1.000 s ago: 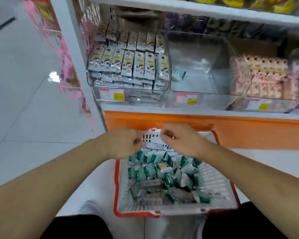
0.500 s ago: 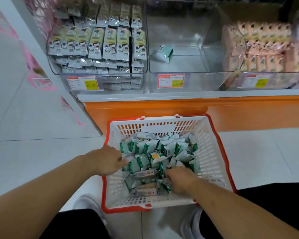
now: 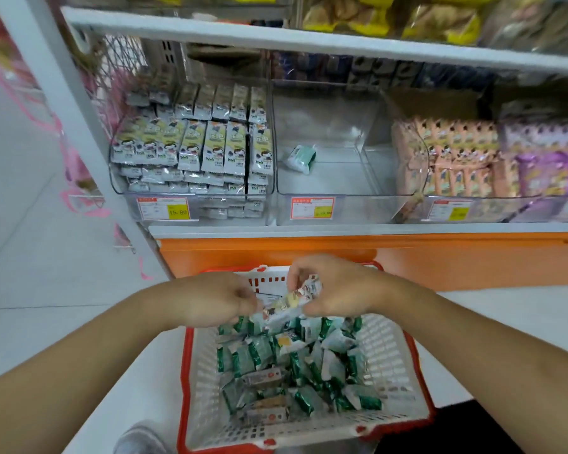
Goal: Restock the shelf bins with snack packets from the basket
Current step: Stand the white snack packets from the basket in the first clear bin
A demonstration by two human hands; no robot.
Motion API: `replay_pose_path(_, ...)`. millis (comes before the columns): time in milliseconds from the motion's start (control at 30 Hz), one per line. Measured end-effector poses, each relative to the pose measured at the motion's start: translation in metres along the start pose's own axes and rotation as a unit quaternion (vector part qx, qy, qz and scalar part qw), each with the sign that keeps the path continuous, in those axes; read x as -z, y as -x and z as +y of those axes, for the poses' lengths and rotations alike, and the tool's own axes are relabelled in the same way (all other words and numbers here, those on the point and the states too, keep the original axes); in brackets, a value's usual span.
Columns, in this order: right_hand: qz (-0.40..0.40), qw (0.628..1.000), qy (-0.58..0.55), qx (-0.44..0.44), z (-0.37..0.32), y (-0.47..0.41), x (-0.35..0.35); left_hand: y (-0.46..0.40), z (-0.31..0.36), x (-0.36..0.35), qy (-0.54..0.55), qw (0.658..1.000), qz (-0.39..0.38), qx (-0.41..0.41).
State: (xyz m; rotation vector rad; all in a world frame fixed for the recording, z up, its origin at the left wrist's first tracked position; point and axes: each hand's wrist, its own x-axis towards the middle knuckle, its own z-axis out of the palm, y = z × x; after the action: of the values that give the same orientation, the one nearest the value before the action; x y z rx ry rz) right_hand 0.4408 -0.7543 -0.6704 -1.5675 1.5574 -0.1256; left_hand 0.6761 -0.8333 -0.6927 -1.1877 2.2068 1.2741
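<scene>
- My left hand (image 3: 215, 303) and right hand (image 3: 338, 291) are raised together over the far edge of the white basket with the red rim (image 3: 404, 358), at 12 o'clock from its middle.
- Both hands hold 1 pale snack packet (image 3: 291, 303) between them: the right thumb and fingers pinch its upper end, and the left fingers are curled round its lower end. The packet is blurred, so its print cannot be read.
- The basket sits on the floor just below the orange shelf base (image 3: 407, 257). It holds a loose heap of green-and-white packets (image 3: 295, 365), with a few grey-brown packets toward 6 o'clock.
- On the shelf at 12 o'clock from my hands stands a clear middle bin (image 3: 348, 188); 1 green-and-white packet (image 3: 300, 158) lies at its left side.
- At 11 o'clock, the left bin (image 3: 118, 185) is packed with upright rows of white-and-green packets (image 3: 210, 149).
- At 1 o'clock, the right bin (image 3: 420, 165) holds stacked peach packets (image 3: 456, 158), with purple packets (image 3: 545, 165) beside them at 2 o'clock.
- Each of the 3 bins carries a price label with a yellow patch on its front; the left label (image 3: 163, 208) shows 15.80.
- The shelf above holds yellow bags (image 3: 391, 18).
</scene>
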Motion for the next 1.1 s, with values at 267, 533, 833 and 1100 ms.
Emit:
replay_pose_path(267, 0.155, 0.978, -0.09, 0.102, -0.039, 0.045, 0.022, 0.038, 0.031, 0.019, 0.398, 0.91, 0.067, -0.092)
replay_pose_path(533, 0.113, 0.985, -0.048, 0.123, -0.064, 0.043, 0.009, 0.041, 0.033, 0.03, 0.479, 0.857, 0.158, -0.104)
replay_pose_path(833, 0.181, 0.966, 0.051, 0.176, -0.068, 0.027, 0.003, 0.037, 0.037, 0.032, 0.457, 0.869, 0.158, -0.103)
replay_pose_path(1100, 0.208, 0.968, 0.038, 0.137, -0.068, 0.026, 0.0, 0.042, 0.036, 0.039, 0.475, 0.861, 0.163, -0.078)
